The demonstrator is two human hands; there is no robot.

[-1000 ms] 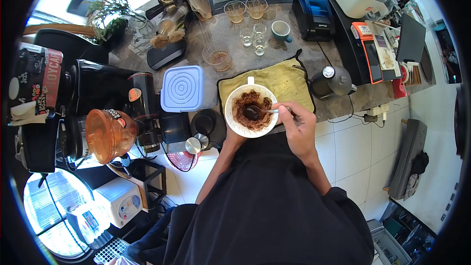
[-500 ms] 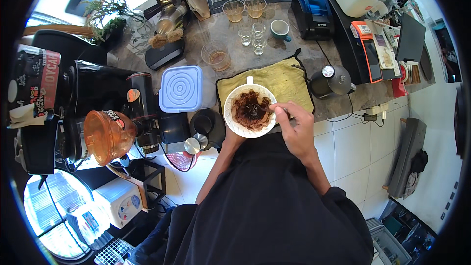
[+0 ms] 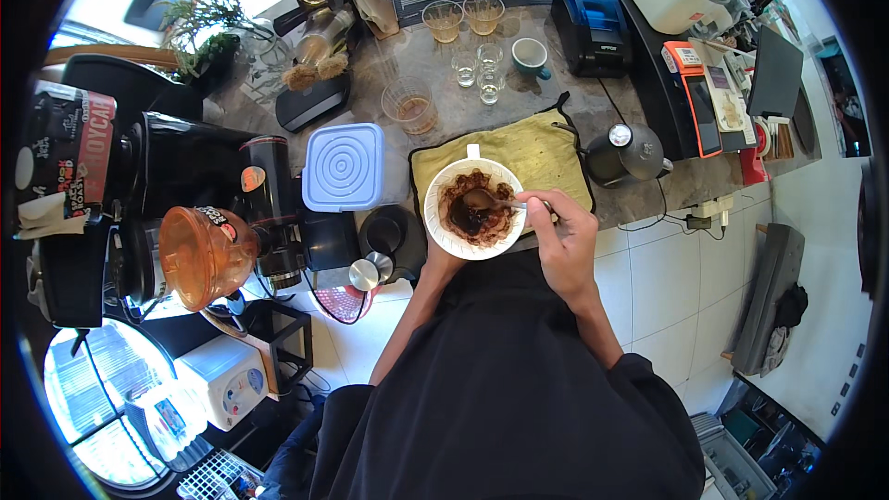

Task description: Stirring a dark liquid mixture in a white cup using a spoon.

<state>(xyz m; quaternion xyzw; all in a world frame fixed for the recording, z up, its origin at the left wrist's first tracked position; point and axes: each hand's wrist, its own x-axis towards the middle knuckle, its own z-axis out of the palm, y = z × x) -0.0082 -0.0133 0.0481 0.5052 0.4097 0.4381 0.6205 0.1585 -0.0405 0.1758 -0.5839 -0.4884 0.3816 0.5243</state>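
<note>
A white coffee dripper (image 3: 473, 153) with its small handle pointing away from me is held above the counter's near edge. Inside it, a paper filter (image 3: 500, 237) carries dark, wet coffee grounds (image 3: 474, 225) smeared up its sides. My left hand (image 3: 443, 261) supports the dripper from below on its left; its fingers are hidden underneath. Pinched in my right hand (image 3: 563, 231) is a metal spoon (image 3: 507, 204), its bowl down in the grounds. A yellow-green cloth (image 3: 546, 143) lies spread on the counter just beyond the dripper.
A blue-lidded tub (image 3: 343, 167) and a grinder with an orange hopper (image 3: 206, 255) stand left. Beyond the cloth are a glass with brown liquid (image 3: 410, 109), several small glasses (image 3: 489, 83) and a teal cup (image 3: 529, 56). A dark kettle (image 3: 630, 157) sits right.
The spoon has swung inside the filter, and its bowl now shows over the grounds. My right hand has shifted slightly right; the dripper stays nearly in place.
</note>
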